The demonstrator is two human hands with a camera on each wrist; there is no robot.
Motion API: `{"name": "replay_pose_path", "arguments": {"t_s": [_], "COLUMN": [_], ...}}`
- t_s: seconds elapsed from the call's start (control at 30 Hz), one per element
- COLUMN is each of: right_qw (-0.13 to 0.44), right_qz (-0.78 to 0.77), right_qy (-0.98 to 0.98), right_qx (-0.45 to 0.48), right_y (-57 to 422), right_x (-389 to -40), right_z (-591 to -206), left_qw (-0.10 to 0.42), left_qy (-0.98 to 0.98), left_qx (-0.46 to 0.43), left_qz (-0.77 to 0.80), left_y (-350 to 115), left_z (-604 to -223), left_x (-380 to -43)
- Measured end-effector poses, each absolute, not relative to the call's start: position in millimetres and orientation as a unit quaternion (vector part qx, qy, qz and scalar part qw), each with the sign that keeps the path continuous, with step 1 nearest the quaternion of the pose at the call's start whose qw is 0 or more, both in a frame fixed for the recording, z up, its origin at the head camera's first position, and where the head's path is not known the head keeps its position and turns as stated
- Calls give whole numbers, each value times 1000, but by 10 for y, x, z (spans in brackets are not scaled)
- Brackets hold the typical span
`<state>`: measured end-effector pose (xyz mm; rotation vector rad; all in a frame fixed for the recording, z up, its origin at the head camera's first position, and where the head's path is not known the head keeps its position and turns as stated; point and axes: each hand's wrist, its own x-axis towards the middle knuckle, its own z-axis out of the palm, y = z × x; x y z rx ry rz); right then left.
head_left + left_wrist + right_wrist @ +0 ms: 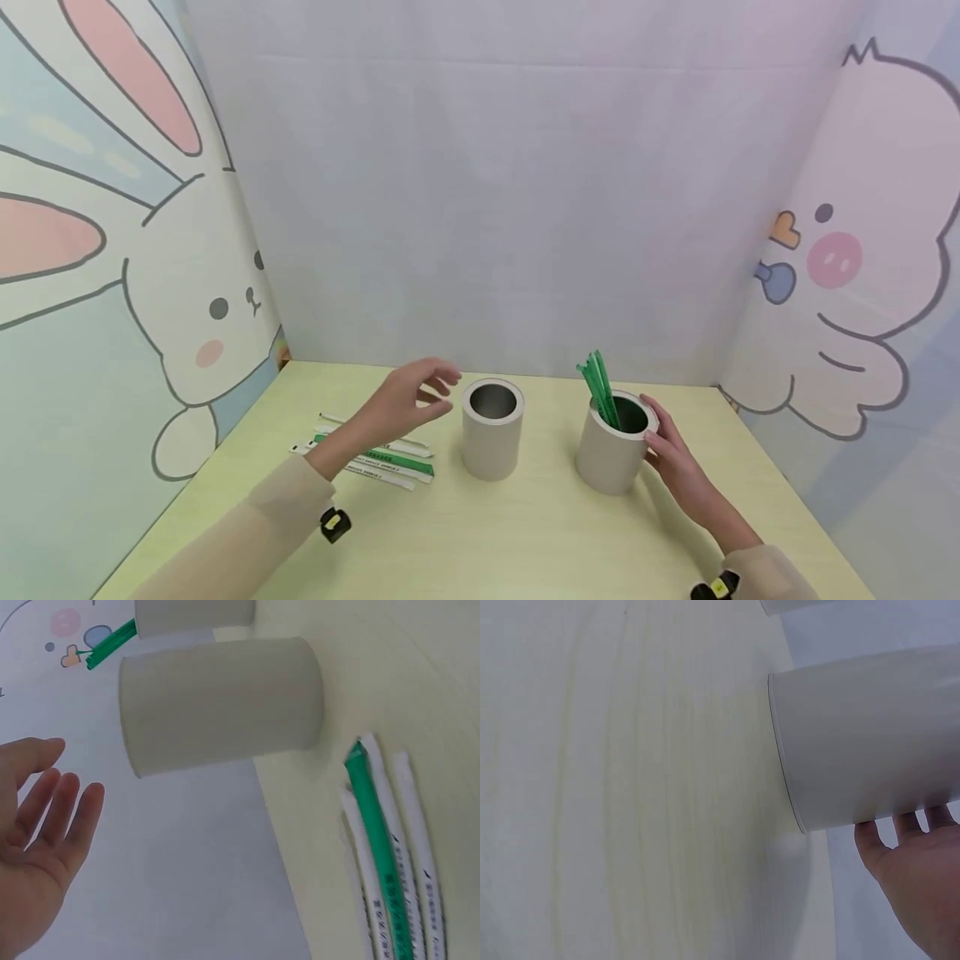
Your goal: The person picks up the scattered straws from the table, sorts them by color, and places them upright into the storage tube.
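My left hand [420,396] hovers, fingers loosely bent and holding nothing, just left of a white cylindrical holder [491,450] with a dark grey inside. In the left wrist view the left hand [41,847] is apart from that holder [221,705]. My right hand [678,471] holds a second white holder [609,458] at its right side, near the rim. Several slim green stick packets [597,382] stand leaning in this one. In the right wrist view, fingers [870,840] meet the side of the holder [862,742]; their tips are partly hidden.
More slim printed stick packets, white ones [386,479] and a green one [401,461], lie on the pale yellow table [480,550] under and beside the left forearm. A pale curtain [495,208] hangs behind, and cartoon-printed panels [202,333] stand at both sides.
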<state>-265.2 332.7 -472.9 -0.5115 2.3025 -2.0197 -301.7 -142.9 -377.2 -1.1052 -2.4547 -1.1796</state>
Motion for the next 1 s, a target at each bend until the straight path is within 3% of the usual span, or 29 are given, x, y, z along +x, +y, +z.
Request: {"name": "replay_pose_path", "arguments": {"t_s": [0.27, 0.77, 1.0], "right_qw": [13, 14, 14], "right_qz": [-654, -644, -640], "right_qy": [737, 746, 750], "right_qx": [-171, -169, -170], "right_y": [3330, 3329, 3345], "right_x": [-2667, -2649, -2661], "right_z": [-4740, -4747, -4754], "left_qw": [40, 81, 55], "left_qy": [-862, -862, -878], "left_qx": [-411, -469, -447], "left_qz": [-293, -178, -160], "left_y": [-1926, -2538, -2603], "left_z": [-4137, -4539, -4576], "left_x": [-3005, -3137, -3186]}}
